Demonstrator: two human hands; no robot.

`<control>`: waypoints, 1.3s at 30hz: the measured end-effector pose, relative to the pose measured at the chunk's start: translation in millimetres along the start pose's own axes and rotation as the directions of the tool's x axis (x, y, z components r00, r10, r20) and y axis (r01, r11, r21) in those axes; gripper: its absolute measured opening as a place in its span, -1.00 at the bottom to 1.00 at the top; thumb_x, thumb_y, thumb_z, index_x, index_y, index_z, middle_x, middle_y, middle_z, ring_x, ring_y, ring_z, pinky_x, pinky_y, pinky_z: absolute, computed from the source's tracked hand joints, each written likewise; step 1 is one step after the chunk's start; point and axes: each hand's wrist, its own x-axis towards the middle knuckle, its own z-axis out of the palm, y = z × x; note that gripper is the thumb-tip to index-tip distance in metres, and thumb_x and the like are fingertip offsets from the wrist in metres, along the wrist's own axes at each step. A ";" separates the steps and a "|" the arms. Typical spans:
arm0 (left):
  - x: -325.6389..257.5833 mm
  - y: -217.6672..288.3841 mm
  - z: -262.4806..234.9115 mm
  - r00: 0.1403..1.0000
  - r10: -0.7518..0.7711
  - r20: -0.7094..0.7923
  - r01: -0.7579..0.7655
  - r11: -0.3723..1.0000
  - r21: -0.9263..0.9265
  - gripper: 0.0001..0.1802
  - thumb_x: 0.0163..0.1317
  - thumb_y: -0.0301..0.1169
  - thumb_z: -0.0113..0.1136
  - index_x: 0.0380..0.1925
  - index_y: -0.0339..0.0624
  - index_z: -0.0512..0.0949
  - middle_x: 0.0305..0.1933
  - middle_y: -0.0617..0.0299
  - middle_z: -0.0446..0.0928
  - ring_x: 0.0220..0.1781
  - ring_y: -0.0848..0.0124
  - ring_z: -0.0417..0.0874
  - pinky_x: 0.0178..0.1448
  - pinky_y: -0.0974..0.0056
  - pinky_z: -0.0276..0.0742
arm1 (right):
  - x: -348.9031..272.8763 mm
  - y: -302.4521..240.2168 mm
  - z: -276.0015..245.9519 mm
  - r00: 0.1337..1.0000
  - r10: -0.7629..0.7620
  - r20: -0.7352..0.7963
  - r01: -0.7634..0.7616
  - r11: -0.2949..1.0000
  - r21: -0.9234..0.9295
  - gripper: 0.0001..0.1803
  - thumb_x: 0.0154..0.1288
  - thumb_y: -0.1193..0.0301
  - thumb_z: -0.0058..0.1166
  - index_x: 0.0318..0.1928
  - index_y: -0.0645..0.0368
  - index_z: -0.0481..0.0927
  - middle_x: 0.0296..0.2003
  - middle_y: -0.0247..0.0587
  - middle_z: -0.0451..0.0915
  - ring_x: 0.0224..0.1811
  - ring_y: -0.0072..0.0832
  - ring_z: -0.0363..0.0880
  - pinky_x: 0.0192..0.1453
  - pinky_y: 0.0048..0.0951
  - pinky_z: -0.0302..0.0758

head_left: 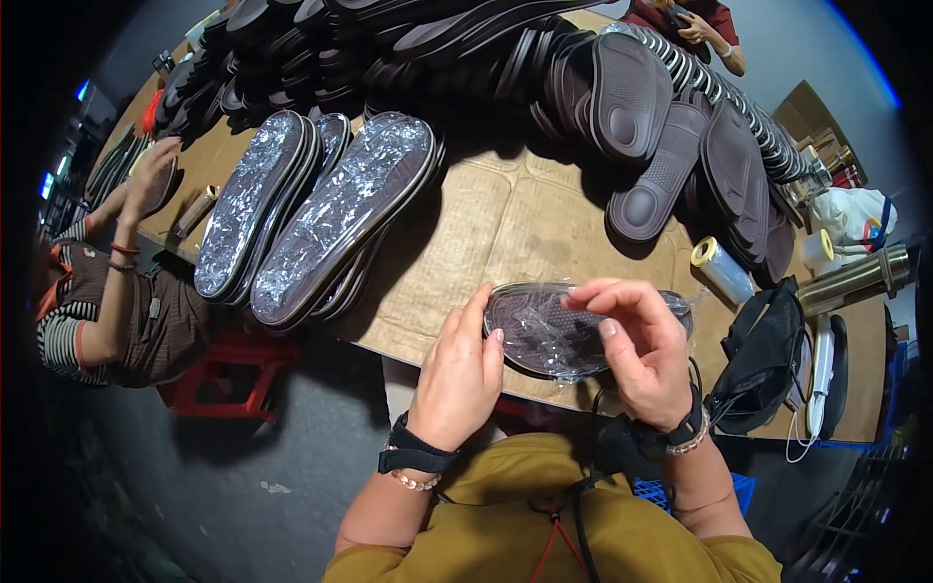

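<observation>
A dark brown shoe sole (533,321) lies crosswise at the table's near edge, partly covered with clear, wrinkled plastic film (559,352). My left hand (455,377) is closed on the sole's left end, thumb and fingers at its edge. Over the right part of the sole is my right hand (649,352), its fingers curled and thumb bent toward the index finger, with film at the fingertips. That hand hides some of the sole. To the left, stacks of film-wrapped soles (345,219) lie at a slant.
Piles of dark soles (632,102) fill the table's back. Right stand a film roll (721,270), a black bag (758,360) and a metal cylinder (855,277). Co-workers' hands (151,170) show at left and back right. A red stool (228,379) stands below left.
</observation>
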 end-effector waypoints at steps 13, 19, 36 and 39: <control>-2.0 -1.2 1.3 0.997 -0.075 0.011 0.076 0.996 -0.037 -0.44 0.45 -0.51 0.13 0.43 -0.36 0.38 0.19 -0.28 0.58 0.21 -0.15 0.63 0.31 0.01 0.53 | 24.4 2.1 10.3 0.974 0.160 0.162 -0.043 0.829 -0.557 -0.65 0.47 0.43 0.07 0.14 0.39 0.64 -0.08 0.16 0.70 0.04 0.00 0.67 0.15 -0.14 0.55; -0.6 -2.4 1.5 1.000 0.000 -0.001 0.000 1.000 -0.026 -0.43 0.47 -0.45 0.13 0.44 -0.34 0.34 0.11 -0.26 0.55 0.13 -0.22 0.63 0.20 -0.11 0.58 | 22.6 3.2 12.1 0.983 0.109 0.148 -0.034 0.899 -0.437 -0.65 0.45 0.41 0.07 0.10 0.40 0.65 -0.16 0.11 0.71 -0.13 0.03 0.67 0.06 -0.15 0.60; 1.3 1.4 -0.5 0.997 -0.079 0.025 0.080 0.996 -0.041 -0.44 0.45 -0.49 0.14 0.43 -0.35 0.39 0.24 -0.28 0.57 0.27 -0.15 0.62 0.35 0.02 0.53 | 20.1 15.4 15.8 0.961 0.275 -0.017 -0.271 0.933 -0.239 -0.87 0.46 0.53 0.18 -0.11 0.38 0.64 -0.37 -0.17 0.75 -0.30 -0.59 0.73 -0.19 -0.50 0.64; 1.2 1.1 -0.9 0.997 -0.077 0.029 0.078 0.996 -0.049 -0.45 0.45 -0.50 0.13 0.42 -0.35 0.39 0.23 -0.28 0.58 0.26 -0.15 0.63 0.35 0.02 0.54 | 20.3 16.1 15.4 0.954 0.300 0.009 -0.292 0.934 -0.206 -0.86 0.49 0.50 0.16 -0.11 0.37 0.63 -0.42 -0.24 0.68 -0.37 -0.64 0.63 -0.24 -0.50 0.58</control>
